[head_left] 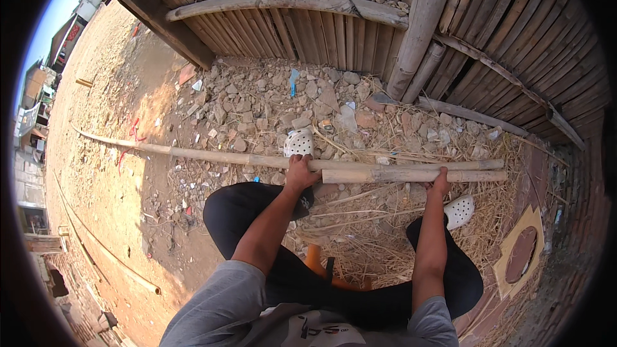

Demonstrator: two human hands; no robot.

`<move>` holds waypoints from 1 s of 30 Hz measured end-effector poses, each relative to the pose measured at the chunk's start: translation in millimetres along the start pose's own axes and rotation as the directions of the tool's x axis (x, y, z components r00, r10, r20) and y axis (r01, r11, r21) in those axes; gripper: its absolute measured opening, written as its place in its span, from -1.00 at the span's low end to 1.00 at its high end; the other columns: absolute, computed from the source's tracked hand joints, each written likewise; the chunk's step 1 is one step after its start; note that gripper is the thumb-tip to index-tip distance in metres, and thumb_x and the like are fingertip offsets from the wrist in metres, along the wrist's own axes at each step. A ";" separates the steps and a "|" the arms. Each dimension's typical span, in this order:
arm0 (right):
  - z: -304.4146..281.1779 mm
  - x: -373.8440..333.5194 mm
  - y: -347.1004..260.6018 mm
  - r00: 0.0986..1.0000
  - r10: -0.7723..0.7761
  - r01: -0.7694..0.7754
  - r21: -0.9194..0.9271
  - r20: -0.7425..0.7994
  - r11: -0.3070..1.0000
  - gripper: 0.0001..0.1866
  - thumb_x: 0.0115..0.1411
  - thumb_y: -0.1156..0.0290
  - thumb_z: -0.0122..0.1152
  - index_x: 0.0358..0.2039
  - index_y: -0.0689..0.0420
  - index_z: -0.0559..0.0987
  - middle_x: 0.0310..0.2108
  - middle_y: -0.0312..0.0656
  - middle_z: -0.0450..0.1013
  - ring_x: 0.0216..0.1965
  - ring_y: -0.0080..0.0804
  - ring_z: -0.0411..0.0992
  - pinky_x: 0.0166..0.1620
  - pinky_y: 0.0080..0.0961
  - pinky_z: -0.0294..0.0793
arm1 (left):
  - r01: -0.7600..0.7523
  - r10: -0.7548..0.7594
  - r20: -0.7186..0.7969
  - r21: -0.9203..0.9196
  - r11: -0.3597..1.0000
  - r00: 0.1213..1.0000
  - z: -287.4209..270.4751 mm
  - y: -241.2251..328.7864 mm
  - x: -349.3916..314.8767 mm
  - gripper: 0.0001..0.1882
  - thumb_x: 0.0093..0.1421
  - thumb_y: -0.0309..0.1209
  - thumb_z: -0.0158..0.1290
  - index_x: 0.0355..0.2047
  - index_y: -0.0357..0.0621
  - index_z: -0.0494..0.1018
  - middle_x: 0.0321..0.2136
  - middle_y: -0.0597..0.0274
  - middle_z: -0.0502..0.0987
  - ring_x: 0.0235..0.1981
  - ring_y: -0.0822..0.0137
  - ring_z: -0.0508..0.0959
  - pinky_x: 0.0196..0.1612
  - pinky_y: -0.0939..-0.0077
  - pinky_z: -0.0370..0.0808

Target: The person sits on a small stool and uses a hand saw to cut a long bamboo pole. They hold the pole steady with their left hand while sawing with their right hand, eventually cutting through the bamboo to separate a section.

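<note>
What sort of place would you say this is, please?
Most likely a rough outdoor yard or building plot: a slatted wall, loose rubble and sunlit bare dirt suggest it.

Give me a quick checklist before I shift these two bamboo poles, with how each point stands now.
1. Left hand gripping the longer bamboo pole: ok.
2. Right hand on the shorter bamboo pole: ok.
3. Poles' right ends roughly even: ok.
4. Level footing: not ok, stone rubble and loose straw cover the ground.
5. Left clog free of the longer pole: cannot tell, contact is hidden.
6. Red strip loose from that pole: cannot tell.
</note>
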State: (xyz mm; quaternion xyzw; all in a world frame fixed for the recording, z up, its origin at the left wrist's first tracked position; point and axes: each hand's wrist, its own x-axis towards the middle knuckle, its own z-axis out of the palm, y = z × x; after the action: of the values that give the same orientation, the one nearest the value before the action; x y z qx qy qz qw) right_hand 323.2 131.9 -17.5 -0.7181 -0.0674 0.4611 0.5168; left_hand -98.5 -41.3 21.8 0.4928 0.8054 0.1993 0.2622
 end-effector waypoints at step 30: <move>8.0 -17.4 -9.0 0.986 -0.044 0.032 -0.081 -0.160 0.996 -0.32 0.04 0.11 0.32 0.02 0.37 0.40 -0.05 0.05 0.43 -0.21 -0.03 0.52 -0.40 -0.10 0.56 | 0.005 -0.004 0.017 -0.043 0.999 1.000 11.7 -13.0 4.2 -0.37 -0.17 -0.12 0.30 -0.08 -0.16 0.50 -0.08 -0.12 0.44 0.11 -0.09 0.29 0.21 0.15 0.25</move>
State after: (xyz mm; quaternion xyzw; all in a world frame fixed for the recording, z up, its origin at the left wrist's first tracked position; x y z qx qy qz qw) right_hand 311.0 131.4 -0.3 -0.7715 -0.0569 0.3884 0.5007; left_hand -101.8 -42.5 4.2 0.4870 0.7997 0.2118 0.2799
